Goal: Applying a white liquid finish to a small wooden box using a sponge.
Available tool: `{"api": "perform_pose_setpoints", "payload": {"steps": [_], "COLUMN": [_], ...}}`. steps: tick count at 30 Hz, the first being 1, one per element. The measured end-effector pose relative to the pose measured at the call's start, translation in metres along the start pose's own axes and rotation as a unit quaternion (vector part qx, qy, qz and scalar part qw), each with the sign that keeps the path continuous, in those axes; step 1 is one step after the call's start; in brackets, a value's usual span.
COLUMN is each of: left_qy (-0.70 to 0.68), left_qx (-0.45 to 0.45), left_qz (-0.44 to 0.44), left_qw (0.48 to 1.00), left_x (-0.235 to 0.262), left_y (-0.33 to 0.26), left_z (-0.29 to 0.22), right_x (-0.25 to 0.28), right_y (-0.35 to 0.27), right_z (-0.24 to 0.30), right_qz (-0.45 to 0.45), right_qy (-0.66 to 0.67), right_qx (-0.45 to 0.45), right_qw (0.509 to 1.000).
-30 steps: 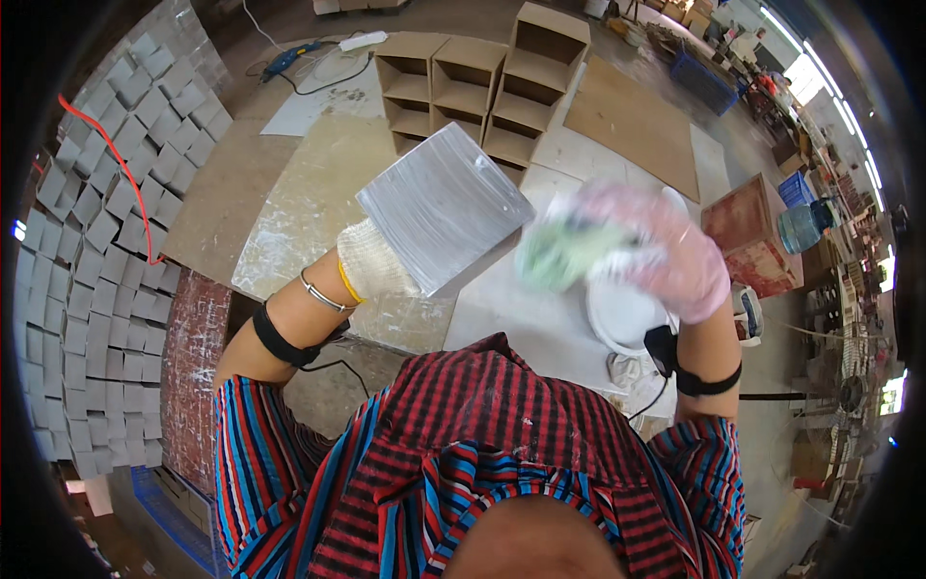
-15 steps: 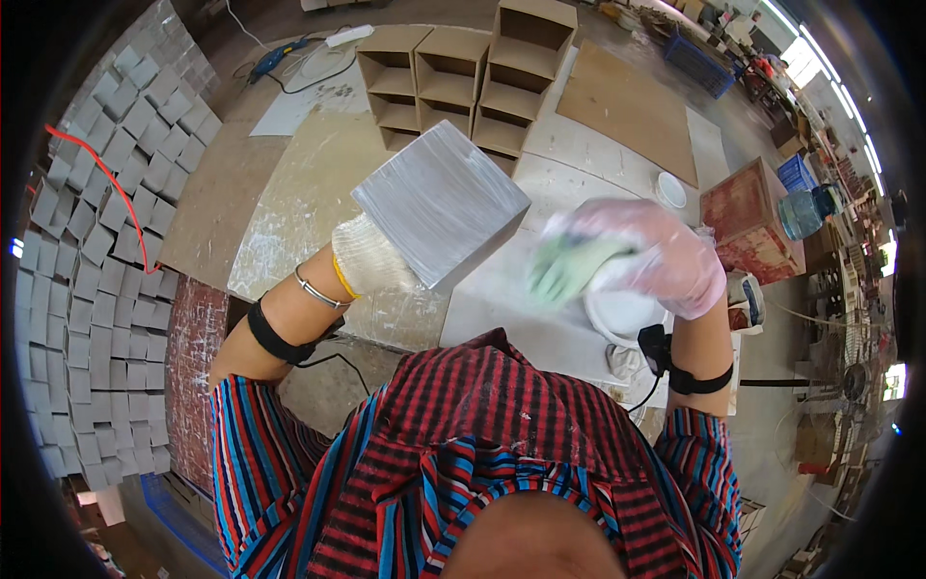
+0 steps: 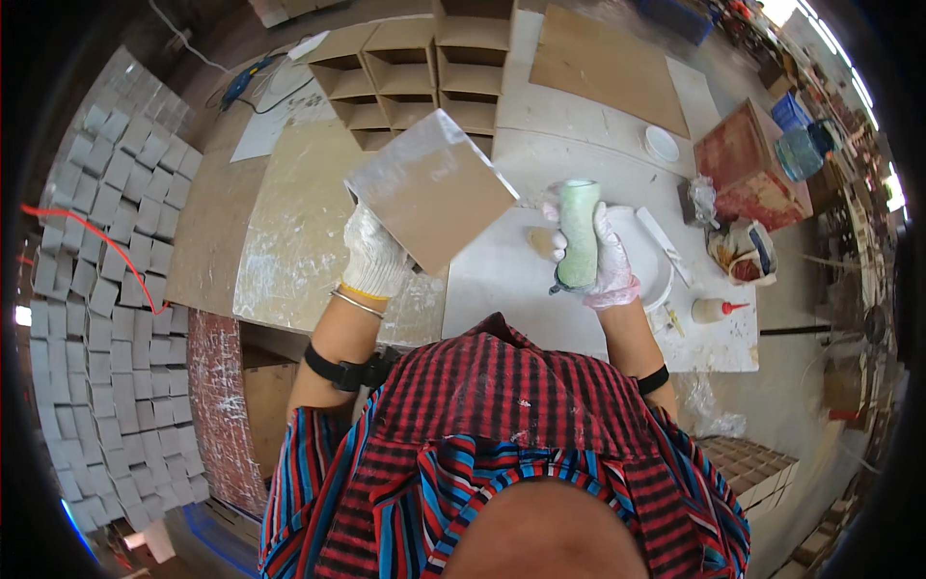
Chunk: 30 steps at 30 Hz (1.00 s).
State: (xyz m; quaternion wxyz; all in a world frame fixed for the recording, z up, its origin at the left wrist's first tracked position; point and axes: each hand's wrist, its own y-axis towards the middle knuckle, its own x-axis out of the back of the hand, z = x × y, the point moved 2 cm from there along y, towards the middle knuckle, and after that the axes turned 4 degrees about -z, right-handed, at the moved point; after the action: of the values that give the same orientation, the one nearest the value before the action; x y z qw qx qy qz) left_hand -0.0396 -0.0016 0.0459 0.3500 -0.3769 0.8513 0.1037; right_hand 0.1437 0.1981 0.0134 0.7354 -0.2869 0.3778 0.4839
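My left hand (image 3: pixel 372 256), in a white knit glove with a yellow cuff, grips a cardboard box (image 3: pixel 436 193) by its near left side. A bare brown face of the box is turned up; its far left edge carries a whitish-grey coat. In my right hand (image 3: pixel 615 262), under a thin pinkish see-through glove, is a light green fuzzy roller (image 3: pixel 579 232), held lengthwise with the fingers around it. Box and roller are apart. Partly behind the right hand lies a round white tub (image 3: pixel 659 289), with a white strip (image 3: pixel 664 245) across its rim.
Brown cardboard cubbies (image 3: pixel 405 72) and a flat brown board (image 3: pixel 610 72) lie at the far side of the white-stained table (image 3: pixel 540 145). A small white bowl (image 3: pixel 662 144) and a red-tipped squeeze bottle (image 3: pixel 716 309) are at right. Grey boxes (image 3: pixel 116 367) are stacked at left.
The box has turned from its grey coated face to a brown one. My right hand, blurred before, has come inward with the roller turned lengthwise. The whole view has shifted.
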Motion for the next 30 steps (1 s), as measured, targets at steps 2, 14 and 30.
{"api": "perform_pose_setpoints", "payload": {"steps": [2, 14, 30], "left_qy": [-0.002, -0.199, -0.111], "left_qx": [-0.013, 0.139, 0.072], "left_qz": [0.036, 0.096, 0.053], "left_qw": [0.999, 0.965, 0.990], "left_x": [0.004, 0.000, 0.003], "left_y": [0.007, 0.018, 0.014], "left_z": [0.013, 0.058, 0.083], "right_x": [0.010, 0.139, 0.165], "right_y": [-0.007, -0.057, -0.062], "right_z": [0.000, 0.065, 0.070], "right_qz": [-0.006, -0.301, -0.302], "right_qy": [-0.064, -0.833, -0.833], "right_qx": [-0.028, 0.015, -0.097], "right_qw": [0.998, 0.463, 0.453]}}
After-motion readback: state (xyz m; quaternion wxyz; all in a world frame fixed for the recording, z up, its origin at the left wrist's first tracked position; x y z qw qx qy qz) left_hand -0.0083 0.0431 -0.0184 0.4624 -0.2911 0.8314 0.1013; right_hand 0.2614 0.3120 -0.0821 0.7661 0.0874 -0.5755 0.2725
